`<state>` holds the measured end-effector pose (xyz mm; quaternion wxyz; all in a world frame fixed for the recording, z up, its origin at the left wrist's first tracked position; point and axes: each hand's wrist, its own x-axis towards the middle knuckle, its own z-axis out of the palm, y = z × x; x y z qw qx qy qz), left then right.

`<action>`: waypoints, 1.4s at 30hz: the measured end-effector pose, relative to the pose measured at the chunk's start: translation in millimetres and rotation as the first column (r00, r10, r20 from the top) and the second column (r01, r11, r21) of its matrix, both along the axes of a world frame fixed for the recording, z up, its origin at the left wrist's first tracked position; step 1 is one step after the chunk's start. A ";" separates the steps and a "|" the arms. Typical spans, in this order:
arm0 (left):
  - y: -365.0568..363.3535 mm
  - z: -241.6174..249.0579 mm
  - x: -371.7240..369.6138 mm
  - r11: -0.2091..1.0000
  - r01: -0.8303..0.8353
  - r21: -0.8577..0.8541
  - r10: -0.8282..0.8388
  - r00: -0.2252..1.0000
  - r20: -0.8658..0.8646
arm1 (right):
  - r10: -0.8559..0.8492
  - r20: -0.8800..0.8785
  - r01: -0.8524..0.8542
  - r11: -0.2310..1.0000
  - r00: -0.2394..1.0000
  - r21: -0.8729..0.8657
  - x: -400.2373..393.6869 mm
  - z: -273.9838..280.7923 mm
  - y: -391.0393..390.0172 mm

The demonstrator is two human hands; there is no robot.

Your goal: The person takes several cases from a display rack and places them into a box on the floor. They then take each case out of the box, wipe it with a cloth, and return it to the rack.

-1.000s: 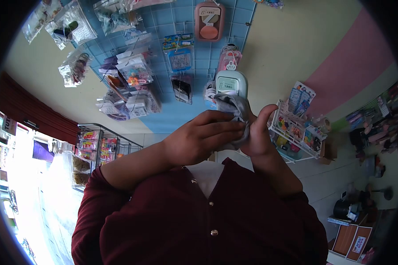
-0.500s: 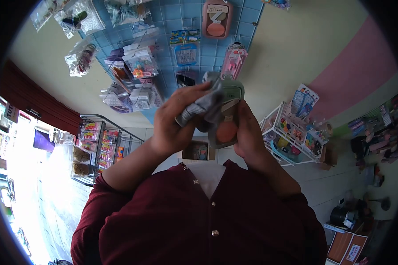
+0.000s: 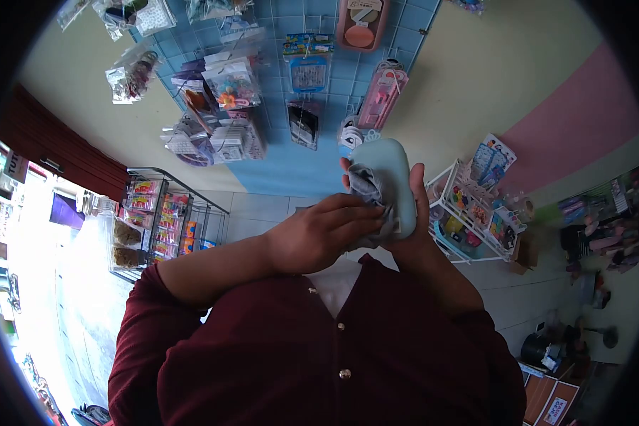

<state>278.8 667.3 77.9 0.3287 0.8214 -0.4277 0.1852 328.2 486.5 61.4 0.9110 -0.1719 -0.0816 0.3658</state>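
Note:
My left hand (image 3: 326,231) has its fingers bunched on a crumpled grey cloth (image 3: 366,184) and presses it against the near left side of a pale green case (image 3: 390,167). The case is a rounded rectangle, and its smooth, plain face is turned up. From behind, my right hand (image 3: 413,231) holds the case, with fingertips showing past its left edge and the thumb along its right side. The cloth hides part of the case's lower left.
Ahead, a blue wire grid (image 3: 270,85) carries hanging packets and a pink case (image 3: 361,25). A black wire rack (image 3: 184,213) of packets stands left. On the right are a white tiered shelf (image 3: 468,220) and, lower down, a wooden cabinet (image 3: 554,397).
The case has been turned over: its face with the coral round showed before, its plain face now. My left hand has come lower with the cloth and lies on the case.

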 end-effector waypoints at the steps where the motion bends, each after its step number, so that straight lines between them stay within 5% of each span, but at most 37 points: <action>1: -0.1 -1.7 -1.8 0.997 0.073 0.001 -0.073 0.997 -0.031 | -0.028 0.066 0.025 0.999 0.997 0.047 2.3 -4.6 -1.8; 3: 2.9 5.8 4.4 0.995 0.098 0.011 -0.098 0.995 -0.033 | -0.029 0.072 0.028 0.999 0.997 0.016 -3.5 -0.6 -1.2; 7: 5.2 26.7 12.9 0.982 -0.168 -0.083 0.173 0.983 0.058 | -0.010 0.203 0.069 0.956 0.979 -0.285 -24.8 10.2 -0.7; 10: -2.5 16.7 9.7 0.996 -0.074 -0.058 0.079 0.993 0.085 | -0.032 0.047 0.030 0.999 0.998 0.034 -13.4 11.7 10.1; 13: -3.5 4.7 0.3 0.984 0.173 -0.028 -0.170 0.982 0.082 | -0.122 0.184 0.110 0.991 0.975 0.075 5.7 5.9 5.1; 15: -2.8 8.8 1.5 0.985 0.172 -0.003 -0.170 0.980 0.100 | -0.166 0.177 0.156 0.985 0.970 0.073 5.6 7.3 5.9; 18: 1.1 28.7 7.8 0.997 -0.018 -0.069 0.024 0.996 0.087 | 0.006 0.157 -0.020 0.996 0.988 0.085 -6.8 3.1 4.9; 20: 4.1 34.0 14.9 0.964 -0.249 -0.094 0.259 0.959 0.119 | -0.029 0.131 0.031 0.999 0.991 -0.010 -14.7 2.3 2.5; 21: 3.0 32.9 14.3 0.963 -0.250 -0.098 0.261 0.957 0.124 | -0.066 0.112 0.078 0.991 0.992 -0.105 -16.1 6.1 4.6; 24: -1.4 19.4 7.0 0.982 -0.145 -0.117 0.158 0.982 0.105 | -0.178 0.100 0.179 0.984 0.979 -0.005 -1.7 8.8 10.7; 27: 2.2 8.4 -2.0 0.996 -0.053 -0.071 0.049 0.997 -0.054 | -0.313 0.138 0.316 0.949 0.940 0.000 21.0 3.2 6.8; 29: 9.6 11.2 -4.3 0.984 -0.171 0.047 0.177 0.919 -0.353 | -0.290 0.200 0.279 0.957 0.936 0.079 36.0 -7.9 -3.1; 31: 17.2 10.0 2.8 0.962 -0.270 -0.026 0.243 0.899 -0.366 | -0.360 0.235 0.365 0.931 0.903 0.023 31.1 0.6 2.8; 33: 25.1 13.4 11.2 0.795 -0.406 -0.452 0.011 0.753 -0.657 | -0.382 0.336 0.444 0.886 0.861 -0.133 31.3 7.8 9.5; 34: 27.0 14.4 20.8 0.750 -0.428 -0.504 0.046 0.794 -0.606 | -0.399 0.294 0.467 0.858 0.869 -0.216 29.0 12.9 15.8; 35: 29.5 16.4 26.1 0.748 -0.429 -0.506 0.051 0.798 -0.601 | -0.375 0.447 0.515 0.821 0.812 -0.246 23.0 19.4 20.0; 37: 23.9 42.5 33.3 0.500 -0.553 -0.666 -0.134 0.711 -0.690 | -0.362 0.642 0.615 0.757 0.676 -0.221 21.0 20.7 35.4; 38: 17.7 38.2 44.0 0.400 -0.479 -0.781 -0.214 0.780 -0.588 | -0.364 0.715 0.655 0.736 0.596 -0.171 19.1 21.8 43.6; 42: 17.9 27.3 35.2 0.495 -0.466 -0.734 -0.489 0.548 -0.678 | -0.465 0.756 0.772 0.630 0.461 -0.083 16.8 42.5 46.9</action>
